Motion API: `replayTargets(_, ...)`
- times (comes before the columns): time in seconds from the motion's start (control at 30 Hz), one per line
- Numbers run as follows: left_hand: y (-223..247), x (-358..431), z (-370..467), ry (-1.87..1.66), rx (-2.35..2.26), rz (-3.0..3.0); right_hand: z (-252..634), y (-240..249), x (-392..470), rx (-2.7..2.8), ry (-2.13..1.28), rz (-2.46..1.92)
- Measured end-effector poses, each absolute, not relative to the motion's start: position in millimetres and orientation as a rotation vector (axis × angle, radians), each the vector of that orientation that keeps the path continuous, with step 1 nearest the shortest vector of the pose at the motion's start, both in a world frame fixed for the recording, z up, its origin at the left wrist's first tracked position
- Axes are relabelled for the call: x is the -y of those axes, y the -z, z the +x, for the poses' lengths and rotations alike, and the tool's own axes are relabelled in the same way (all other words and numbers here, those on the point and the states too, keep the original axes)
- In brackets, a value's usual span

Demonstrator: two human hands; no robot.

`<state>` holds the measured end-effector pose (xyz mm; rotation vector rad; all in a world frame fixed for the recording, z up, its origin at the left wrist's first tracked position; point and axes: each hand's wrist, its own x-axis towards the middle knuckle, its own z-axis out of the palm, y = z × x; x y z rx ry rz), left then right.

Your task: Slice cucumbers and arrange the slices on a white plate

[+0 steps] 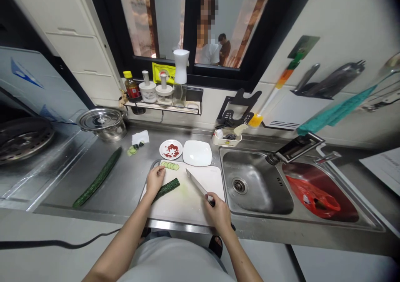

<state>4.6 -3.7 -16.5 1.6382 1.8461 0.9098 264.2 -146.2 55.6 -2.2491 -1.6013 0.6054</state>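
My right hand (pixel 220 211) grips the dark handle of a kitchen knife (pixel 196 183), its blade angled up and left over the white cutting board (pixel 200 213). On the board's left side, my left hand (pixel 155 181) has its fingertips drawn together at the left end of a short overlapping row of cucumber slices (pixel 170 165). Whether a slice is between those fingertips is hidden. A cut length of cucumber (pixel 168 188) lies beneath and to the right of my left hand, partly covered by it. Its cut end faces the knife.
Behind the board stand a small plate with red pieces (pixel 164 154) and a square white plate (pixel 196 152). A whole cucumber (pixel 98 178) and cucumber scraps (pixel 133 150) lie left. A lidded pot (pixel 104 123) stands beyond. Right is a double sink (pixel 259 182) holding a red bag (pixel 315 198).
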Motion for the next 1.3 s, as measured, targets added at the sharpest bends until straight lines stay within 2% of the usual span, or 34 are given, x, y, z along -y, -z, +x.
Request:
replayTargets(0.6, -4.7, 48.6, 3.2, -0.817, -1.752, 1.843, 249.0, -62.3, 124.2, 1.650, -0.685, -2.125)
replayTargets(0.93, -9.2, 38.6, 17.2, -0.616, -1.477, 1.978, 236.2, -71.7, 112.8, 1.987, -0.802, -2.189)
replayTargets(1.3, -9.5, 59.3, 24.8, -0.679, -1.360, 2.013, 218.2, -89.9, 119.4, 2.216, -0.764, -2.259)
